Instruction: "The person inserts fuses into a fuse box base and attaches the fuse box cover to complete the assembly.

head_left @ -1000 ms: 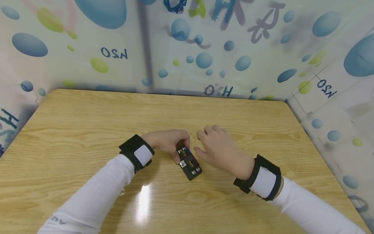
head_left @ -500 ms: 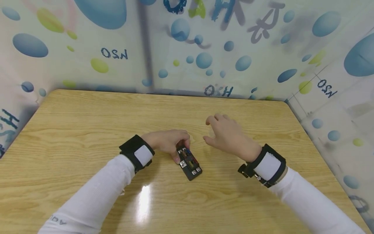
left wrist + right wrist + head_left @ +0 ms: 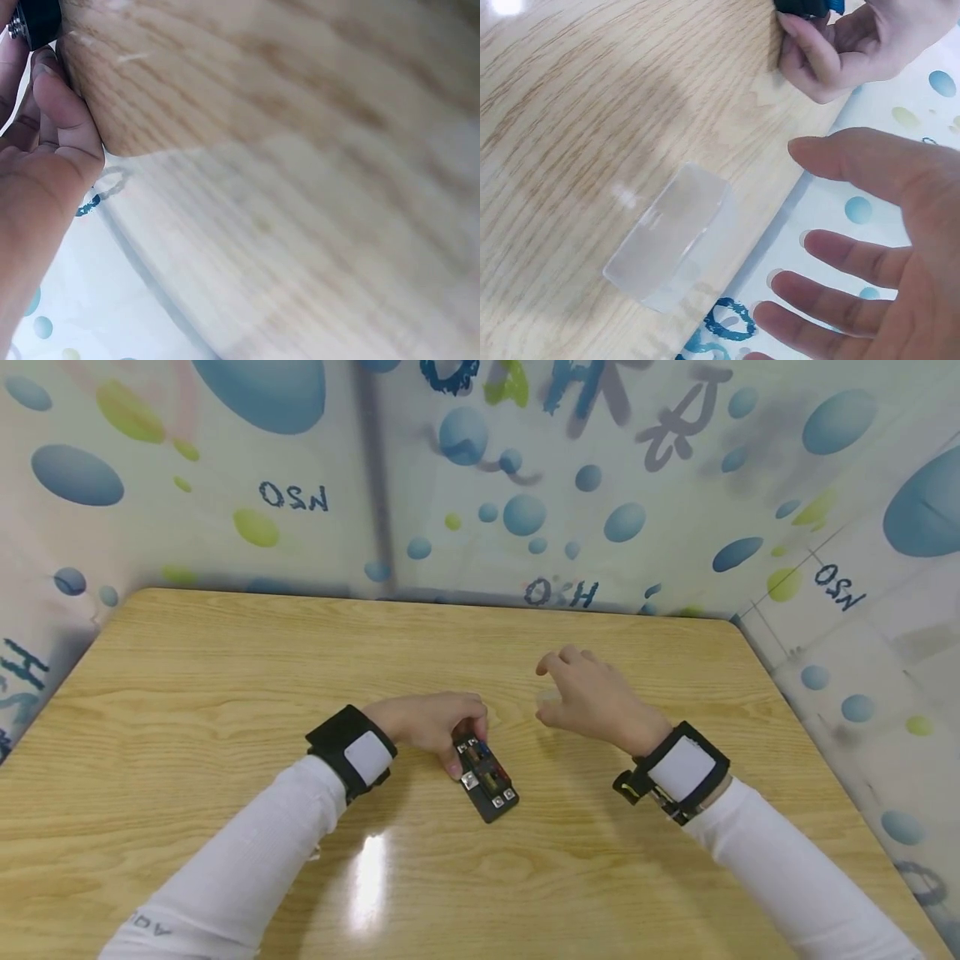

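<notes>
My left hand (image 3: 431, 720) pinches a black rectangular module (image 3: 486, 781) by its far end, thumb on the near side. Metal screw terminals and small coloured parts show on the module's upper face. In the left wrist view only a dark corner of the module (image 3: 41, 22) shows, at the fingertips. My right hand (image 3: 600, 702) is held over the table to the right, thumb and fingers spread apart. Beside it in the right wrist view lies a clear plastic box-shaped cover (image 3: 671, 232), apart from the fingers. From the head, the cover is only a faint patch between thumb and fingers.
The wooden table (image 3: 262, 668) has rounded far corners. Behind it stands a wall (image 3: 420, 468) printed with blue and green bubbles and letters. Each forearm wears a black wrist strap (image 3: 351, 753) over a white sleeve.
My right hand has moved away from the module, to the right and toward the far side, arriving around the clear cover. The left hand and the module have stayed put.
</notes>
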### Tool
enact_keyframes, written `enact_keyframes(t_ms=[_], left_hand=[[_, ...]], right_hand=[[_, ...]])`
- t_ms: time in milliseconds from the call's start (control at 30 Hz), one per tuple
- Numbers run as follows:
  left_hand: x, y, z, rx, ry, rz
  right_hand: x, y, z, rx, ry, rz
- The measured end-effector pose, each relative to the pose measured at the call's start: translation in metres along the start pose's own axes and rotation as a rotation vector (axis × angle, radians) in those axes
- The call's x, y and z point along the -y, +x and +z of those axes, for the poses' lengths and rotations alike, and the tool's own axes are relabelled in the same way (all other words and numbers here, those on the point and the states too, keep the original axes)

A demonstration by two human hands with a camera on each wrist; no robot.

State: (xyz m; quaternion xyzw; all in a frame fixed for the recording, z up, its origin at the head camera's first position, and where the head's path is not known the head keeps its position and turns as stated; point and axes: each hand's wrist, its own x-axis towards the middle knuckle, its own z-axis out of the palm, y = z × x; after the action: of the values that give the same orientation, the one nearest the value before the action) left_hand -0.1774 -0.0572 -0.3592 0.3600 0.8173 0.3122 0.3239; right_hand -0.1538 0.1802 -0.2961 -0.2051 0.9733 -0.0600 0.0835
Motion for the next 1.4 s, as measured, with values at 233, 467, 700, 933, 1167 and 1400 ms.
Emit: enact_keyframes(t_ms=[233,467,700,933,1167,1400], left_hand=[[-0.002,-0.001,-0.001,0.003,0.006,-0.005],[-0.002,0.000,-0.001,0.006,0.007,-0.007],[-0.002,-0.001,-0.002,0.005,0.010,-0.013],[-0.002,0.000,-0.001,0.003,-0.001,-0.013],[-0.002,0.000,-0.001,0.001,0.006,-0.016],[-0.004,-0.001,-0.002,0.000,0.004,-0.028]], right_hand=[[-0.007,0.008,0.010,0.037,-0.015,-0.005],[-0.011,0.014,0.020,0.133,0.004,0.018],[-0.014,0.013,0.029,0.125,-0.002,-0.030],[-0.014,0.011,0.034,0.050,0.008,-0.097],[-0.015,0.010,0.037,0.022,-0.048,-0.126],[-0.016,0.008,0.039,0.064,-0.040,-0.062]])
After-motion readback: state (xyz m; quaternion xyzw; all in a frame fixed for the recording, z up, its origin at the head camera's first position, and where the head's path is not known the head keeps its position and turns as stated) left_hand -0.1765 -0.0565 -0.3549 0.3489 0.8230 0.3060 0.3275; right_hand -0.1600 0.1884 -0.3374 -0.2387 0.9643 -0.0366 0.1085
